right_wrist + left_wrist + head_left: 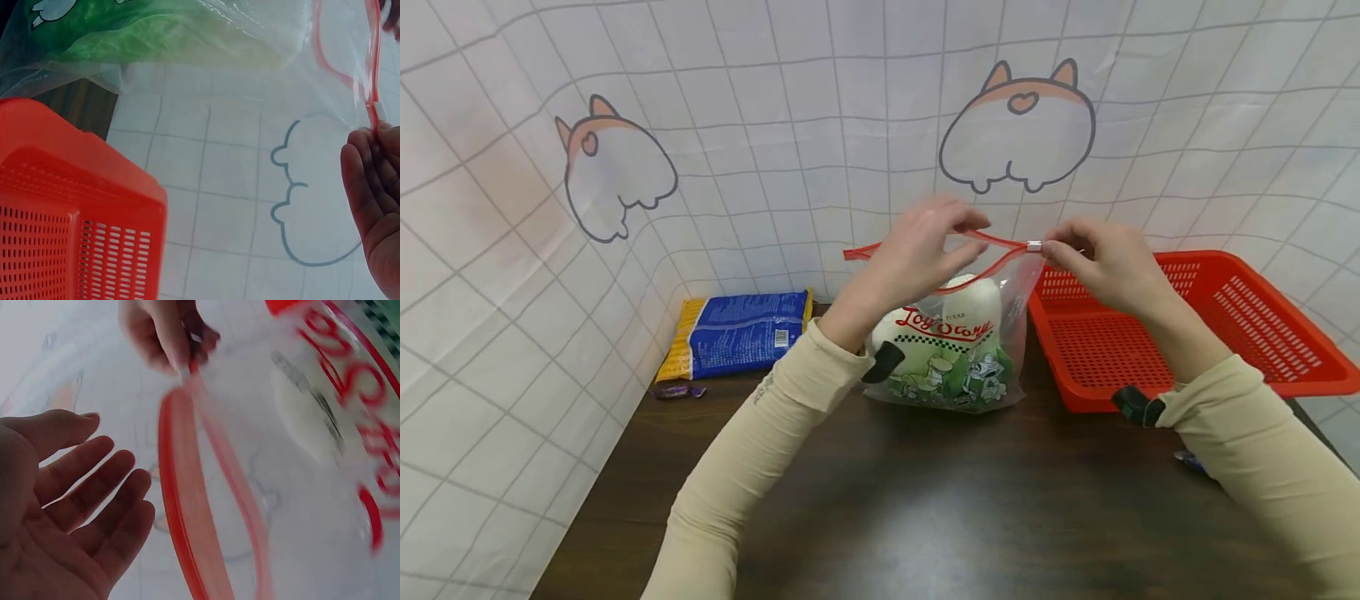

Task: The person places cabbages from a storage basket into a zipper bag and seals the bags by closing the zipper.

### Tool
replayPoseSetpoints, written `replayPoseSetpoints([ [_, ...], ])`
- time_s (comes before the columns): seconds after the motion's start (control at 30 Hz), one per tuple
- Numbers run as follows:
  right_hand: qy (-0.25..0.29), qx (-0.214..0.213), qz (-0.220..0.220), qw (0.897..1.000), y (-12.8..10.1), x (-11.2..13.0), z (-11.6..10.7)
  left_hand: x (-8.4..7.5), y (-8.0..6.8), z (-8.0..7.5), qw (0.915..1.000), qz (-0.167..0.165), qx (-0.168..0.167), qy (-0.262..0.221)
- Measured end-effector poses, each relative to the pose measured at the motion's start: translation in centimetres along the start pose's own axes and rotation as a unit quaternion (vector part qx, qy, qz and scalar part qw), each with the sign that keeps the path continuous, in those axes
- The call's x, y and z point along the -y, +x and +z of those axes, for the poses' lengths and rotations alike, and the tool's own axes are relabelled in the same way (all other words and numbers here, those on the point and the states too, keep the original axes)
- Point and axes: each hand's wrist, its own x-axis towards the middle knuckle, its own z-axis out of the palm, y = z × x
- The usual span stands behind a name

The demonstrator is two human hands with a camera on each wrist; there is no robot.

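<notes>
A clear zipper bag (958, 367) printed "Toy Story" stands upright on the table, with pale, rounded contents inside. Its red-edged mouth (178, 506) gapes along most of its length. At the bag's top right corner, my right hand (1105, 258) pinches the red strip beside a small white slider (1034, 246). The right wrist view shows that thumb and the fingers (369, 169) meeting at the strip's end. My left hand (925, 246) is raised beside the bag's mouth, its fingers (100, 487) loosely spread and apart from the red edge in the left wrist view.
A red perforated basket (1105, 350) stands right of the bag. On the left lie a blue and yellow package (741, 329) and a small purple wrapped item (679, 391). Another small wrapper (1189, 460) is partly behind the right sleeve. A white gridded cloth (760, 192) hangs behind.
</notes>
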Motion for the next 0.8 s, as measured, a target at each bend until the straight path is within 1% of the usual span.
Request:
replayPoseSetpoints([
  [0.07,-0.003,-0.002,-0.006,1.000,0.0,0.0,0.1,-0.9,1.0,0.8,0.9993,0.005,0.034,0.013],
  [0.13,-0.004,-0.005,-0.011,1.000,-0.1,-0.1,0.2,-1.5,1.7,1.6,0.9974,0.002,0.067,0.024],
  [0.2,-0.008,-0.008,-0.017,1.000,-0.1,-0.1,0.2,-1.6,2.3,2.3,0.9946,-0.006,0.097,0.039],
  [0.27,-0.008,-0.007,-0.018,1.000,-0.2,-0.2,0.2,-1.4,2.7,2.9,0.9910,-0.021,0.121,0.055],
  [0.33,-0.002,-0.004,-0.022,1.000,-0.2,-0.2,0.2,-0.8,3.0,3.3,0.9887,-0.033,0.132,0.064],
  [0.4,0.007,-0.001,-0.025,1.000,-0.3,-0.3,0.1,0.0,3.2,3.7,0.9899,-0.030,0.125,0.058],
  [0.47,0.016,0.003,-0.028,0.999,-0.4,-0.4,0.0,0.9,3.3,3.8,0.9925,-0.027,0.115,0.029],
  [0.57,0.034,0.007,-0.035,0.999,-0.5,-0.6,-0.1,2.3,3.6,4.0,0.9945,-0.011,0.097,-0.039],
  [0.63,0.046,0.008,-0.038,0.998,-0.6,-0.7,-0.1,3.1,3.7,4.1,0.9914,-0.014,0.094,-0.090],
  [0.7,0.053,0.007,-0.038,0.998,-0.6,-0.7,0.0,3.9,3.8,4.4,0.9869,-0.018,0.094,-0.130],
  [0.77,0.050,0.005,-0.033,0.998,-0.7,-0.7,0.1,4.5,3.9,4.7,0.9827,-0.024,0.093,-0.158],
  [0.8,0.049,0.005,-0.030,0.998,-0.7,-0.7,0.1,4.7,4.0,4.9,0.9818,-0.026,0.092,-0.164],
])
